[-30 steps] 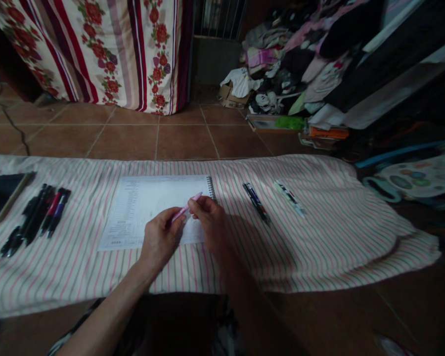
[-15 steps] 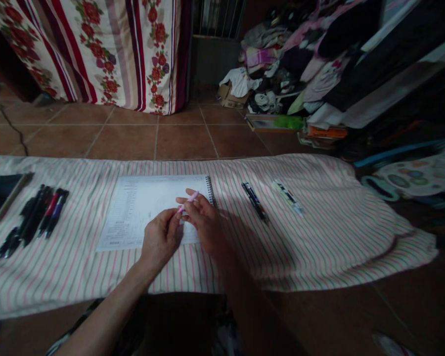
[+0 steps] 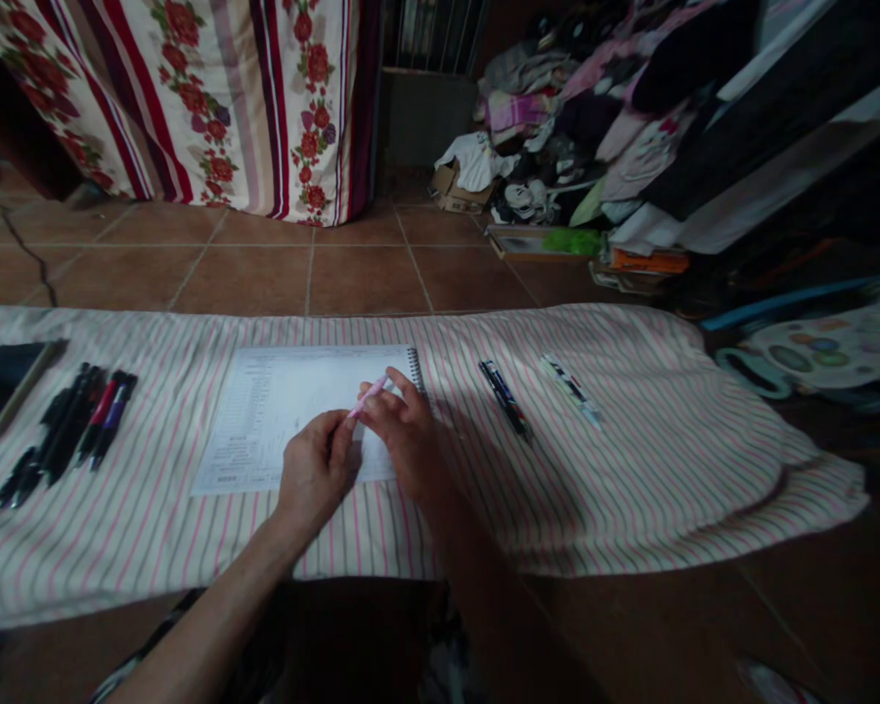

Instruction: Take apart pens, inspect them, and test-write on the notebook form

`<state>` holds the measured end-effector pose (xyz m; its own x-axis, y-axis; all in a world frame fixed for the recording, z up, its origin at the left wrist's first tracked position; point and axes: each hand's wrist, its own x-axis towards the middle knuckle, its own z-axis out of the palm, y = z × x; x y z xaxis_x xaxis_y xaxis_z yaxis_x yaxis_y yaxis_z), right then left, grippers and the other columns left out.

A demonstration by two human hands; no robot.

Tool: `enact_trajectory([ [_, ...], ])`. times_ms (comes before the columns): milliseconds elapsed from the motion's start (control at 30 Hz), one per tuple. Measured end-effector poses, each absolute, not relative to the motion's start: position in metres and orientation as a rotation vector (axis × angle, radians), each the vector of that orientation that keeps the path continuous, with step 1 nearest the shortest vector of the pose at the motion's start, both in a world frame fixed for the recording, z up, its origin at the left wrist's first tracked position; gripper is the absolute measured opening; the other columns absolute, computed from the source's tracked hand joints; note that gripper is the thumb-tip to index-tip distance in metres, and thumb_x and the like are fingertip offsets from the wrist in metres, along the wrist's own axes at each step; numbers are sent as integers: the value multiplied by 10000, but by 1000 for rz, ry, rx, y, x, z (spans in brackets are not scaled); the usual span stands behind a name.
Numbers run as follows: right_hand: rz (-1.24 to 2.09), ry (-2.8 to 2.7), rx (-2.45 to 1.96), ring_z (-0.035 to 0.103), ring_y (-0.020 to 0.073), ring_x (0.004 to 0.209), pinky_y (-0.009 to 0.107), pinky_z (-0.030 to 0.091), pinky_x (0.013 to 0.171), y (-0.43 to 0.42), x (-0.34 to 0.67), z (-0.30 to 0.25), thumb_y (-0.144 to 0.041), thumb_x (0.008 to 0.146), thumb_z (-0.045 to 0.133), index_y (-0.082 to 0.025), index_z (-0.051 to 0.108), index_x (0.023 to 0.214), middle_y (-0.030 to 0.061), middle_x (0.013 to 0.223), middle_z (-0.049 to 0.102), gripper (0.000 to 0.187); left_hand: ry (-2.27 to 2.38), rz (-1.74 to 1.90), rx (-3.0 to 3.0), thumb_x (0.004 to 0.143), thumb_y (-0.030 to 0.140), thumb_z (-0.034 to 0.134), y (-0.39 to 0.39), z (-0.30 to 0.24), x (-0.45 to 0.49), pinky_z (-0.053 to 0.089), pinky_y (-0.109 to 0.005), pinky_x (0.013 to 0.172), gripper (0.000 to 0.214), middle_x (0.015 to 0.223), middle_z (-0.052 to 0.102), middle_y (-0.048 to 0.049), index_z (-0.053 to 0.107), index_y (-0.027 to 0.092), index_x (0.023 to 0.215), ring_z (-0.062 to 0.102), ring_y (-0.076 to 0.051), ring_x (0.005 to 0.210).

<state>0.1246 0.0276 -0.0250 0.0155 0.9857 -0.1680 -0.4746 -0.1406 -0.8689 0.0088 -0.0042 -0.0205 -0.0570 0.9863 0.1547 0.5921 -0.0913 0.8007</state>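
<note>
Pinched a pink pen point(image 3: 368, 396) between both hands: left hand point(image 3: 314, 471) closed on its lower end, right hand point(image 3: 402, 430) with fingertips pressed on its upper part, index finger stretched out past it. Held the pen tilted, tip end toward 2 o'clock, just above the near right corner of a spiral notebook point(image 3: 293, 406). Lay open, that notebook, on a striped cloth point(image 3: 631, 469) spread over the tiled floor point(image 3: 367, 274). Rested at 3 o'clock from the hands, a dark pen point(image 3: 506, 399), and farther out the same way a white pen point(image 3: 570, 389), the two apart from each other. Lay at 9 o'clock, well apart from the notebook, a row of dark pens point(image 3: 66, 430), with a phone point(image 3: 4, 386) just beyond them at the cloth's edge. Hung at 11 o'clock a flowered curtain point(image 3: 212, 98); piled at 1 o'clock, clothes point(image 3: 572, 127).
</note>
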Motion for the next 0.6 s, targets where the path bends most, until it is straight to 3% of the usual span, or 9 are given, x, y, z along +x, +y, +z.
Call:
enact_trajectory([
  [167,1343,-811,-1120,653,170,728,349,500,792,30,126,-30,-305,599,753,-185,529,1087,-10,722,680,551,1660,1015,1754,883,370,409,-4,-23,9,440,-271,614,311,734,651,-42,637,158,881,580,-155,643],
  [267,1388,-784,-1041,664,192,826,366,489,845,29,126,-27,-289,635,727,-184,499,1124,44,837,713,549,1663,996,1752,884,358,405,-4,-24,8,442,-275,612,315,742,659,-49,642,152,898,576,-155,638],
  [367,1442,-716,-986,656,207,898,373,500,838,28,126,-26,-322,633,730,-207,415,1238,68,962,695,692,1681,995,1737,880,360,406,-4,-23,8,442,-273,604,316,716,658,-40,648,156,893,574,-152,614],
  [500,1372,-764,-1104,654,180,774,359,510,787,31,127,-33,-346,606,748,-197,457,1227,18,831,673,702,1677,993,1743,879,375,402,-4,-22,9,442,-269,611,327,726,656,-36,651,163,890,583,-157,634],
  [600,1275,-859,-1120,647,198,839,356,500,790,34,130,-37,-350,632,726,-198,456,1229,44,869,684,672,1684,990,1706,872,379,412,-4,-22,9,435,-262,584,321,694,643,-29,648,162,873,576,-157,621],
])
